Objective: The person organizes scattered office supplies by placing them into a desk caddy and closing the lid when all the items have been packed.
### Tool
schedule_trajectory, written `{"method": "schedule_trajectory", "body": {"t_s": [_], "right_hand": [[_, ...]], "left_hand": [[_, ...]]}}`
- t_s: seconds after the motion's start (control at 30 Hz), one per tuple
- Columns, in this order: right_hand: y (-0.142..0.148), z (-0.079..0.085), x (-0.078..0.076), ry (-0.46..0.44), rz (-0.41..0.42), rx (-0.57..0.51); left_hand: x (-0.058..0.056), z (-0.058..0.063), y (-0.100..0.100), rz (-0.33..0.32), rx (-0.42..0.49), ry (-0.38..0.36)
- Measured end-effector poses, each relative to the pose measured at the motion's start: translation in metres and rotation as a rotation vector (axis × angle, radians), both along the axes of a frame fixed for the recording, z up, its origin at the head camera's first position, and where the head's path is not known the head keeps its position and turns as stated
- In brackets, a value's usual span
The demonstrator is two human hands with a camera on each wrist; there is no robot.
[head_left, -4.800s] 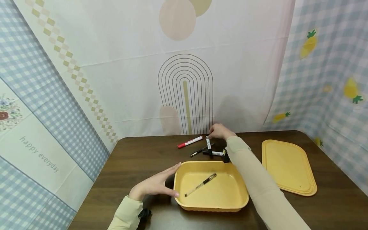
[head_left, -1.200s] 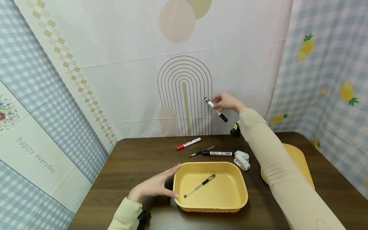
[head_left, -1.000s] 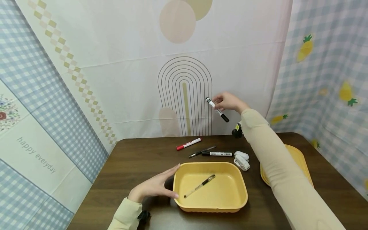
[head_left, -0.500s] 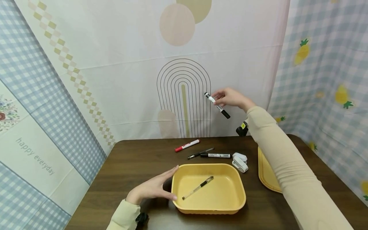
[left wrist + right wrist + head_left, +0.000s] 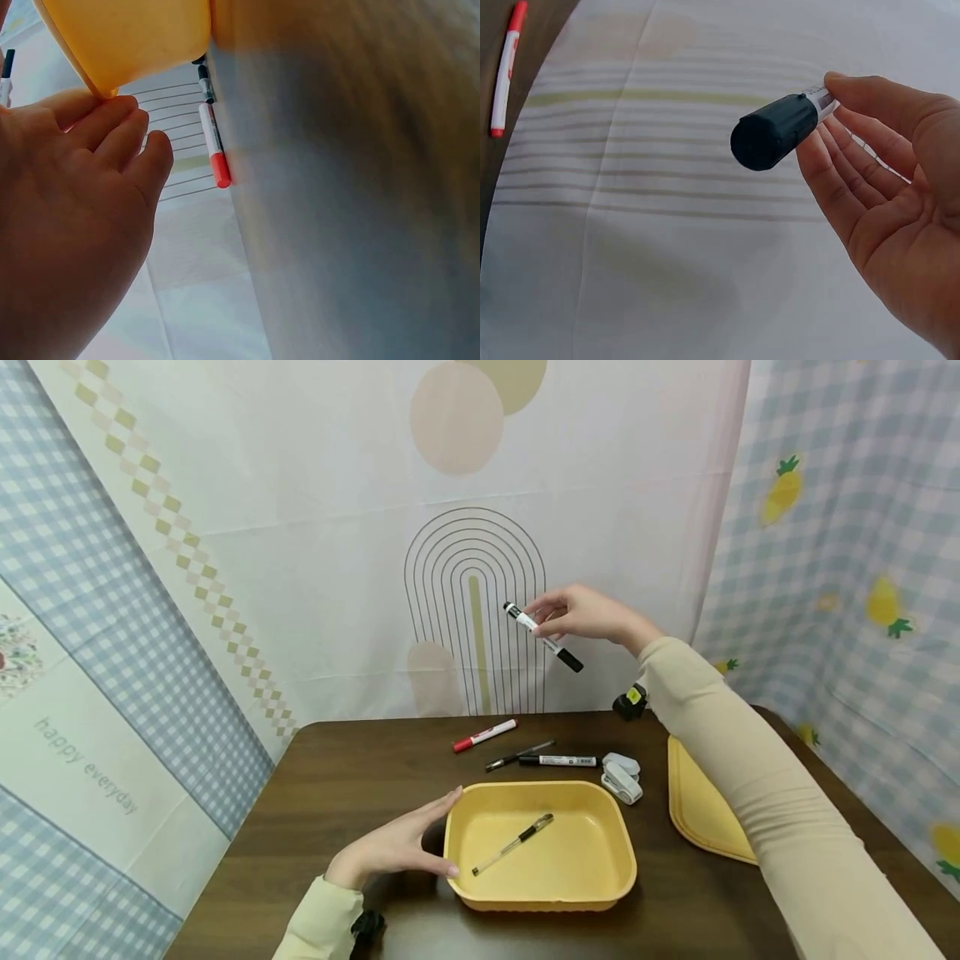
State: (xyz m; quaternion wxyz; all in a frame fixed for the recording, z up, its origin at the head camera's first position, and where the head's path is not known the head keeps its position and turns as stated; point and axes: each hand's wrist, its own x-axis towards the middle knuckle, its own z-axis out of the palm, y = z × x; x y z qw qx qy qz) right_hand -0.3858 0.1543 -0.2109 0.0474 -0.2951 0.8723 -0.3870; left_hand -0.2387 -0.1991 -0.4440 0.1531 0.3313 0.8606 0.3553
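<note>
My right hand (image 5: 581, 612) pinches a black-and-white marker (image 5: 525, 619) between thumb and fingers, high above the back of the table. The marker slants, its black cap (image 5: 769, 135) pointing at the camera in the right wrist view. My left hand (image 5: 397, 843) rests against the left end of a yellow plastic container (image 5: 540, 903), fingers extended, thumb tip at the near corner. In the left wrist view its fingers (image 5: 154, 161) lie by the container's outer wall. A clear gel pen (image 5: 513, 843) with a black grip lies inside the container.
Behind the container lie a red-and-white marker (image 5: 485, 736), a dark pen (image 5: 517, 756), another black marker (image 5: 558, 761) and a small white object (image 5: 621, 778). A yellow lid (image 5: 701, 810) lies at the right, partly hidden by the right sleeve. A patterned cloth hangs behind the table.
My right hand has lifted the black-and-white marker off the table, uncovering the white object, and lately moved it a little left. My left hand stays at the container.
</note>
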Motion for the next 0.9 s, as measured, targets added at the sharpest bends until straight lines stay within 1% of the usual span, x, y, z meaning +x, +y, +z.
{"method": "schedule_trajectory", "body": {"t_s": [0.1,0.2,0.37,0.43,0.6,0.77,0.9], "right_hand": [[-0.005,0.003,0.008,0.016,0.038,0.015],[-0.012,0.005,0.02,0.05,0.074,0.036],[-0.022,0.004,0.045,0.15,0.148,0.07],[-0.025,0.002,0.054,0.184,0.189,0.082],[-0.035,0.0,0.077,0.218,0.288,0.093],[-0.041,-0.002,0.098,0.238,0.363,0.097],[-0.045,-0.003,0.113,0.279,0.422,0.111]], "left_hand": [[-0.001,0.001,0.001,0.0,-0.006,0.01],[0.0,0.002,0.0,0.003,-0.009,0.007],[0.002,0.003,-0.002,0.009,-0.02,0.011],[0.002,0.004,-0.001,0.01,-0.022,0.014],[0.002,0.004,-0.001,0.01,-0.015,0.014],[0.001,0.002,0.001,0.006,-0.012,0.002],[0.002,0.002,0.001,0.004,-0.01,-0.007]]}}
